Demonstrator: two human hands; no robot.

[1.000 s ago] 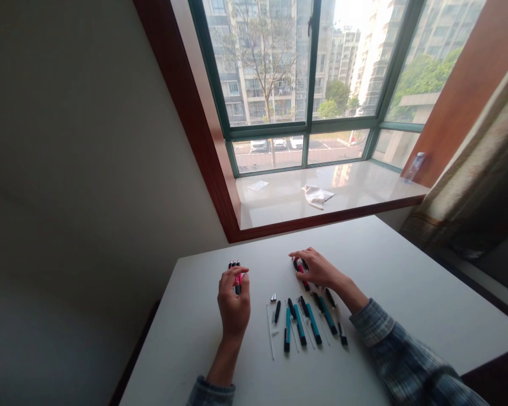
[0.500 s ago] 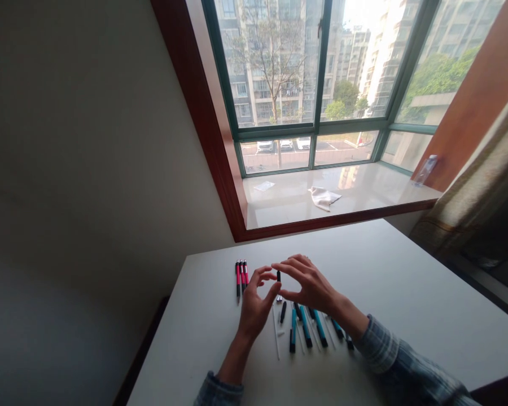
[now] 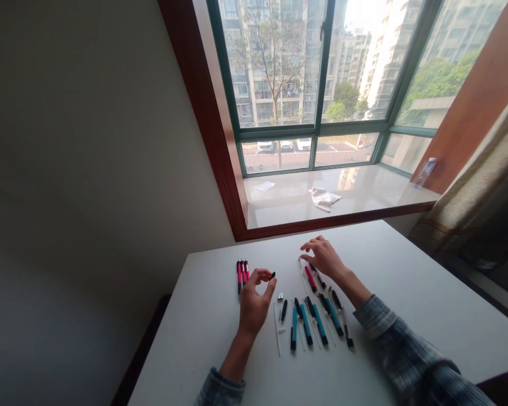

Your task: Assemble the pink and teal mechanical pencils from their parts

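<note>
My left hand [image 3: 254, 304] pinches a small black pen part [image 3: 273, 275] between thumb and fingertips, above the table. My right hand [image 3: 325, 260] reaches over the table's far side with thumb and fingers apart. Just below its fingertips lies a thin part with a shiny tip [image 3: 300, 263]; whether they touch I cannot tell. Close by is a red pen barrel [image 3: 310, 279]. Nearer to me lie several teal pen barrels [image 3: 319, 325] with black ends, among thin white refills [image 3: 276, 330]. A black pen grip [image 3: 284, 310] and a small silver tip [image 3: 280, 296] sit right of my left hand.
Three red-and-black pens [image 3: 242, 270] lie side by side, partly behind my left hand. The white table [image 3: 220, 265] meets a window sill [image 3: 279, 214] holding a crumpled white cloth [image 3: 324, 198] and a clear bottle [image 3: 424, 172]. A wall stands at the left.
My right hand has left the black part at my left hand and moved right and away from me, opening its fingers. My left hand keeps the part, which is now tilted.
</note>
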